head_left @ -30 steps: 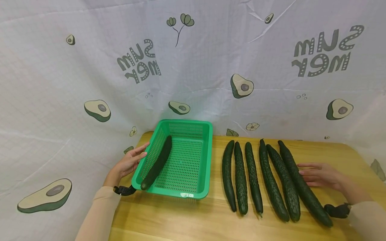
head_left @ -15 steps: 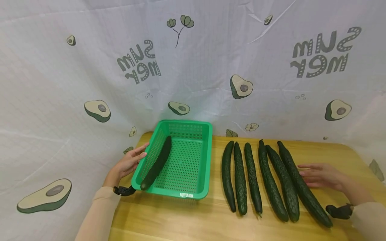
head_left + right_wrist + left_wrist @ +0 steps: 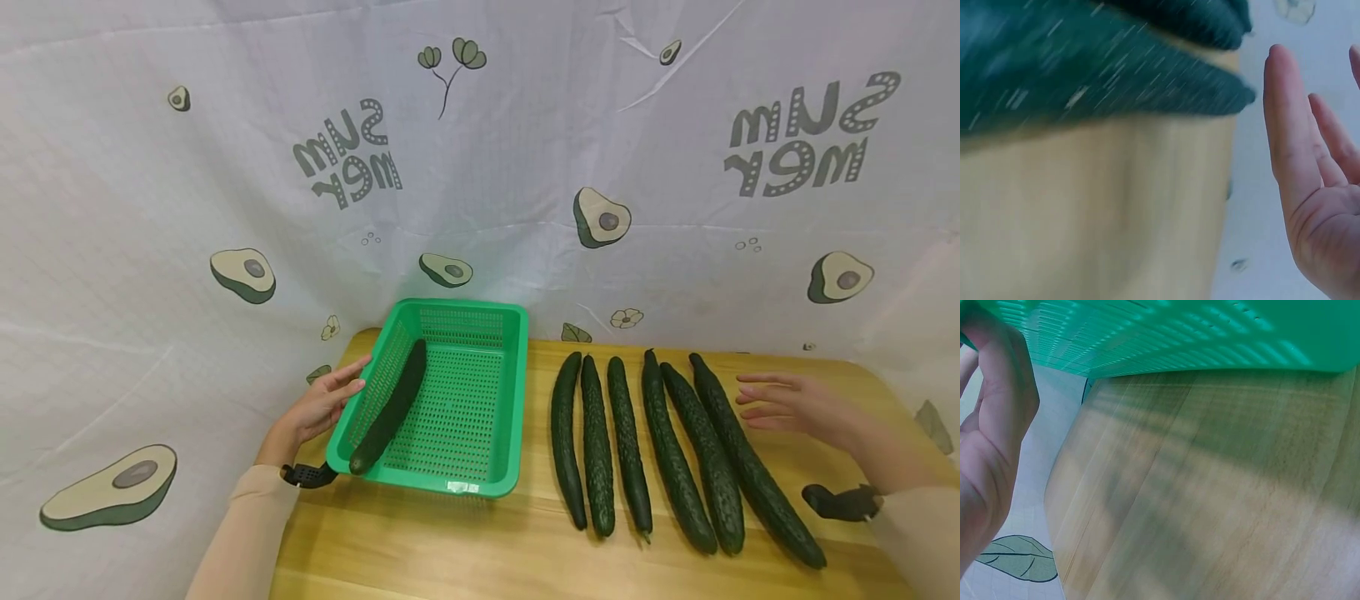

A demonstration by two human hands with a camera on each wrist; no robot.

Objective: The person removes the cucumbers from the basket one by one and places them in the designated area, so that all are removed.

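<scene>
My left hand [image 3: 324,407] is at the left side of a green plastic basket [image 3: 517,400], its extended fingertips touching the rim. In the left wrist view, the basket's slotted wall [image 3: 1210,337] spans the top, beside the left hand [image 3: 991,419]. One dark green cucumber [image 3: 390,408] lies along the basket's left wall. Right of the basket, several more cucumbers lie side by side on the table. My right hand [image 3: 795,406] hovers just right of the rightmost cucumber [image 3: 757,467], fingers spread and holding nothing. In the right wrist view, that hand [image 3: 1310,162] stands beside a blurred cucumber's tip [image 3: 1222,94].
A light wooden table [image 3: 450,550] carries everything. Behind and to the left hangs a white cloth [image 3: 510,167] printed with avocados and lettering, meeting the table's back edge. Black wrist cameras are strapped to both wrists.
My right hand has moved up, toward the table's back, and slightly away from the rightmost cucumber. My left hand, the basket and the cucumbers stay where they were.
</scene>
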